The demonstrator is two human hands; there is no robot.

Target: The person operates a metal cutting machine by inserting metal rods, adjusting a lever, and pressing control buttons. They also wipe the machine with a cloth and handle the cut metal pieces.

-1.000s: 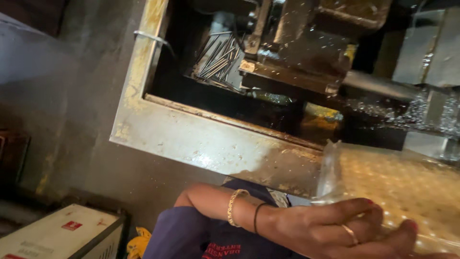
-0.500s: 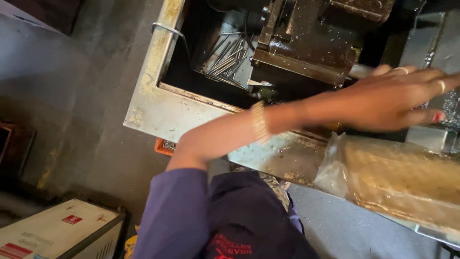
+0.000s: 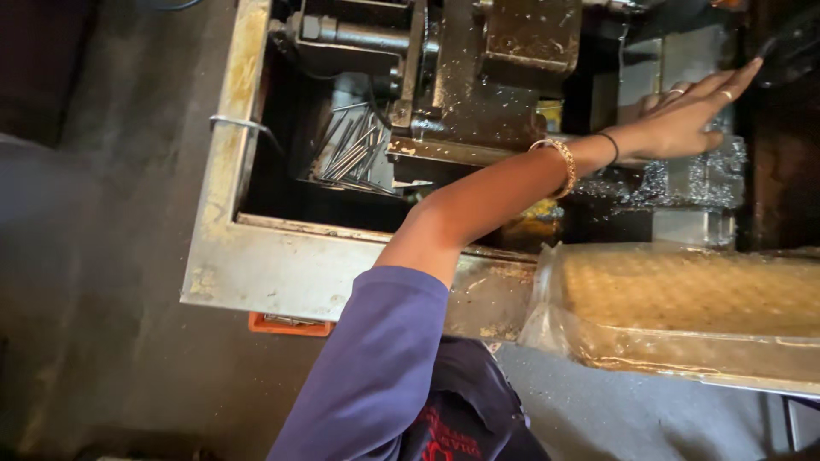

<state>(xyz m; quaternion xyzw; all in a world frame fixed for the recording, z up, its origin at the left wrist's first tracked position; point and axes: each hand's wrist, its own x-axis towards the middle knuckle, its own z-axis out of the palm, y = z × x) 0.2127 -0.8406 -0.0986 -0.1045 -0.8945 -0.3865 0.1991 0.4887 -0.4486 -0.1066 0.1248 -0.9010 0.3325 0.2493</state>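
My left hand (image 3: 683, 115) reaches far to the upper right over the machine. Its fingers are stretched out flat and hold nothing. It wears rings, with a gold bracelet and a dark band at the wrist. The fingertips lie against a grey metal block (image 3: 683, 51) of the machine, near a dark part at the right edge. Below the hand lies shiny metal swarf (image 3: 675, 179). My purple sleeve (image 3: 376, 367) crosses the machine's steel tray rim (image 3: 282, 265). My right hand is out of view.
Several thin metal rods (image 3: 350, 145) lie in the dark tray beside a heavy oily machine body (image 3: 504, 77). A yellowish panel under clear plastic (image 3: 700, 299) sits at the right. An orange crate edge (image 3: 286, 324) shows under the tray. Grey floor lies to the left.
My left hand has risen from beside the plastic-covered panel and stretched up and to the right onto the machine. The view has shifted so that more of the tray shows.
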